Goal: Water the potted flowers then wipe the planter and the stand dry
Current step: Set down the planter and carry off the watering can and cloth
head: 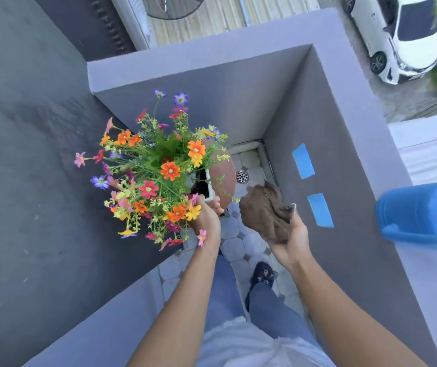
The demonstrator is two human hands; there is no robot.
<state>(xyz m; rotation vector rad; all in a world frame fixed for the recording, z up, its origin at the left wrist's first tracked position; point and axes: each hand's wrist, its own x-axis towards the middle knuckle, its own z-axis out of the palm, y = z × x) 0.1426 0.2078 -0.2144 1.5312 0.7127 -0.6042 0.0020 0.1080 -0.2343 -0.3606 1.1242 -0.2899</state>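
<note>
Left hand (206, 217) reaches in and grips the white planter (208, 185) rim beneath the flowers (156, 168), atop the brown stand (225, 176). Right hand (291, 234), palm up, clutches a bunched brown cloth (263, 213) — no readable writing. Blue watering can (421, 215) sits on the ledge (408, 260).

Viewpoint: head camera is looking steeply down from the person's head.
Facing: it is pointing forward into a walled balcony corner (286, 107).
Nearness: both forearms are filling the lower frame.
Shared views: only one view.
</note>
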